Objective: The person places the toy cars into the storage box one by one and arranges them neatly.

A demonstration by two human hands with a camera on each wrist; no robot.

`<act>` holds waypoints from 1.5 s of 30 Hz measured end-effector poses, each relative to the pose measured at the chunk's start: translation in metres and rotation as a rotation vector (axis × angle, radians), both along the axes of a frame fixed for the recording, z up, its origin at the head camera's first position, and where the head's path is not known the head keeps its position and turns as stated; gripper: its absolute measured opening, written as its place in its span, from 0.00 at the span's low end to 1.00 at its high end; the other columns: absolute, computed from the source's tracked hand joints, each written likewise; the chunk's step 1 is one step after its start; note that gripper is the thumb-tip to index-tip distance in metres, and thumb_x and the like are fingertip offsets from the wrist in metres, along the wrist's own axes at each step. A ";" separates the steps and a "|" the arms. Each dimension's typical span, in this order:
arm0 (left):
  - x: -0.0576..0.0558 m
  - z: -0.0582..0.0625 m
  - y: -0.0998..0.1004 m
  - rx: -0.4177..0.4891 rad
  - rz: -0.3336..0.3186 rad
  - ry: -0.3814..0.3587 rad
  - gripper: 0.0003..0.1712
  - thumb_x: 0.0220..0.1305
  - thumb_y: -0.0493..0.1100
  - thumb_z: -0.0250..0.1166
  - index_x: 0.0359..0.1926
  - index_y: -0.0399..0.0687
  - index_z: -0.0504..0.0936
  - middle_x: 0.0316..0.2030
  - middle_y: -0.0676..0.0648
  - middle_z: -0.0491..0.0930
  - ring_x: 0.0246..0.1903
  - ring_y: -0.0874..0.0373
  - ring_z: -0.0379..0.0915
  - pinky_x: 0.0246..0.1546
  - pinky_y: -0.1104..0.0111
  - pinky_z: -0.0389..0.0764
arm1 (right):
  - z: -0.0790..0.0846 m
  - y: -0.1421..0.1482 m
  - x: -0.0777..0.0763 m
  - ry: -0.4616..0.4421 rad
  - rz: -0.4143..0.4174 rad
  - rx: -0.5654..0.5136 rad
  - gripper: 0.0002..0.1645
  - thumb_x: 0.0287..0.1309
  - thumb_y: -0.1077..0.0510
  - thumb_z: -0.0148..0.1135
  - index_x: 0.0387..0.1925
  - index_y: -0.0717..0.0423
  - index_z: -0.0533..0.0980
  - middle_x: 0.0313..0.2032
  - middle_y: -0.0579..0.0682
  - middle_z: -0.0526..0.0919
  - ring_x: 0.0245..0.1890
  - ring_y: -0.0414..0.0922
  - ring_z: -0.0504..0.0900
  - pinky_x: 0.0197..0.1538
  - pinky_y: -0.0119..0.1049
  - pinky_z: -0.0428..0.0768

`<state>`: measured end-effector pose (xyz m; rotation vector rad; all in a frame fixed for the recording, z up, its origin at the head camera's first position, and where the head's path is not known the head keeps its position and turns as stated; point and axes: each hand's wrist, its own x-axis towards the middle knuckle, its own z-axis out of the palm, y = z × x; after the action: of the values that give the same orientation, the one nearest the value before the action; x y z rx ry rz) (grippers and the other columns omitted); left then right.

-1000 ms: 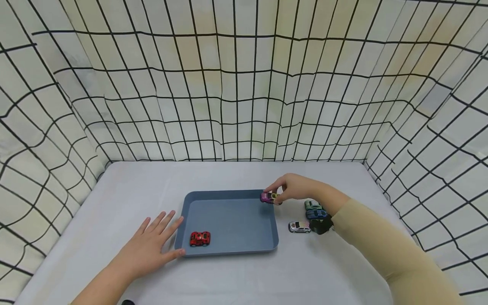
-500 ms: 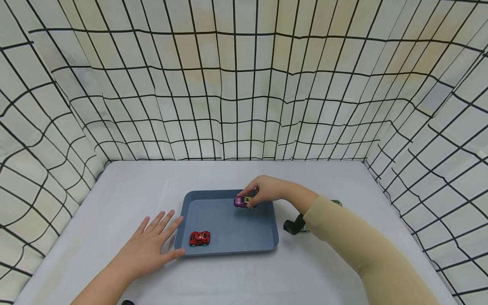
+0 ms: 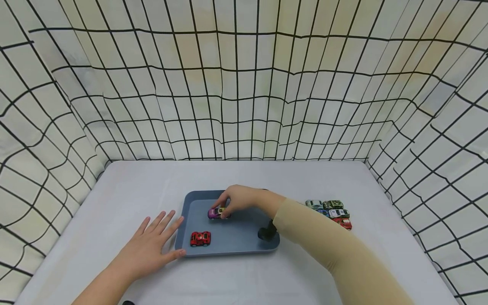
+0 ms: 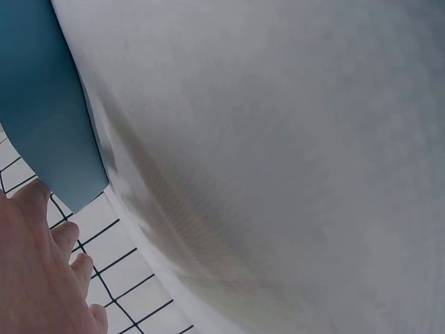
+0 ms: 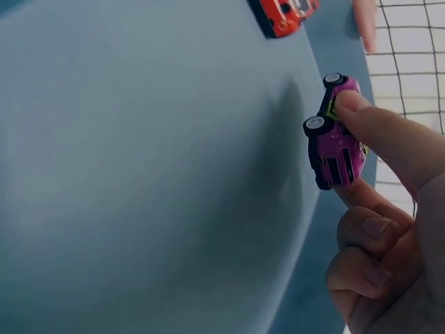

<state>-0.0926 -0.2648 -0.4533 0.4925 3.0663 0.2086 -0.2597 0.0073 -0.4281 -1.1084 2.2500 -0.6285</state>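
Head view: right grip (image 3: 241, 197) pinches purple car (image 3: 214, 213) over tray (image 3: 236, 228), toward its far left corner. Left grip (image 3: 146, 249) spread, holding nothing, at tray's left edge. Car probably light, rigid, slick-painted; best pinched across its sides, may roll.

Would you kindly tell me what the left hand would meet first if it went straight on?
The left hand would probably meet the blue tray at its left rim; whether they touch is unclear.
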 end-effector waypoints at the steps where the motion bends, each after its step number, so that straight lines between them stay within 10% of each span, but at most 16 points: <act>1: 0.000 0.000 0.000 0.000 0.000 0.001 0.55 0.57 0.81 0.52 0.76 0.54 0.61 0.75 0.41 0.54 0.74 0.39 0.45 0.71 0.41 0.44 | -0.001 -0.004 0.001 0.009 0.006 0.006 0.23 0.57 0.53 0.73 0.56 0.42 0.83 0.38 0.37 0.83 0.39 0.37 0.78 0.41 0.28 0.76; 18: 0.000 0.001 0.001 0.004 -0.010 0.010 0.55 0.57 0.80 0.53 0.76 0.54 0.61 0.75 0.41 0.55 0.74 0.38 0.46 0.70 0.40 0.46 | -0.019 -0.052 0.013 0.083 -0.030 0.104 0.24 0.58 0.47 0.72 0.57 0.37 0.82 0.41 0.38 0.85 0.38 0.32 0.78 0.46 0.27 0.78; 45: 0.002 0.002 0.002 0.013 0.004 0.007 0.54 0.57 0.79 0.56 0.75 0.53 0.62 0.75 0.41 0.55 0.74 0.38 0.46 0.71 0.40 0.45 | -0.010 -0.048 0.013 0.088 -0.033 0.047 0.26 0.58 0.44 0.70 0.59 0.38 0.80 0.33 0.33 0.81 0.34 0.34 0.77 0.39 0.28 0.76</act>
<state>-0.0903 -0.2633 -0.4513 0.4890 3.0745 0.2283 -0.2462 -0.0408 -0.4382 -1.0974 2.3500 -0.5465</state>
